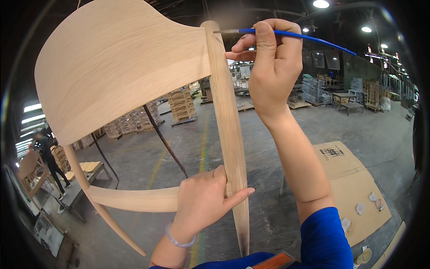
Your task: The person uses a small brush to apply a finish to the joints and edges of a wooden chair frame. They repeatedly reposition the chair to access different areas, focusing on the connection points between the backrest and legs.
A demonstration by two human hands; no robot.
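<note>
A pale wooden chair frame fills the left and middle of the head view, its wide curved backrest at the top. My left hand wraps round the joint where the curved rail meets the tapered leg; the thumb lies across the leg. High on the right, my right hand pinches a thin blue paintbrush. The bristle tip touches the leg near its upper end, beside the backrest's corner. The brush lies nearly level, its handle pointing right.
A cardboard sheet with small scraps lies at the right, near a small cup. Stacks of wooden chair parts stand farther back. Another person stands at the far left by a low table.
</note>
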